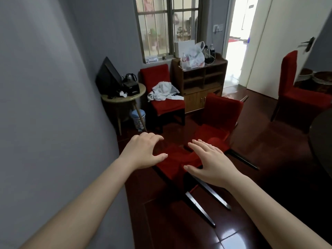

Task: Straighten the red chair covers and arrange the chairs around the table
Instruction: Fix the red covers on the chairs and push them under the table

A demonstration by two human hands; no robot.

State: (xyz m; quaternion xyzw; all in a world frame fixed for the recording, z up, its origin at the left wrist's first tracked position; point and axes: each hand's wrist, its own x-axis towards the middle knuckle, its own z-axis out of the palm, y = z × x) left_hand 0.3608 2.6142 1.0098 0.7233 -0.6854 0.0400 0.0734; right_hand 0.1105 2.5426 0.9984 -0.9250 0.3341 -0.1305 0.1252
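Standing under the round bench [125, 100], a pale blue bin [138, 121] does not show its contents. The left hand [143, 150] and right hand [210, 164] reach forward, fingers [203, 146] spread and holding nothing, over a red-covered chair [175, 160] lying tipped on the dark floor [179, 230], its cover wrinkled.

Left hand [143, 151], right hand [210, 164] hovering over toppled red chair [215, 130].
Fingers are spreading, loosely curved; chair is lying on the floor [269, 141], legs toward camera; white cloth [163, 91] is sitting on second chair [167, 106] behind.
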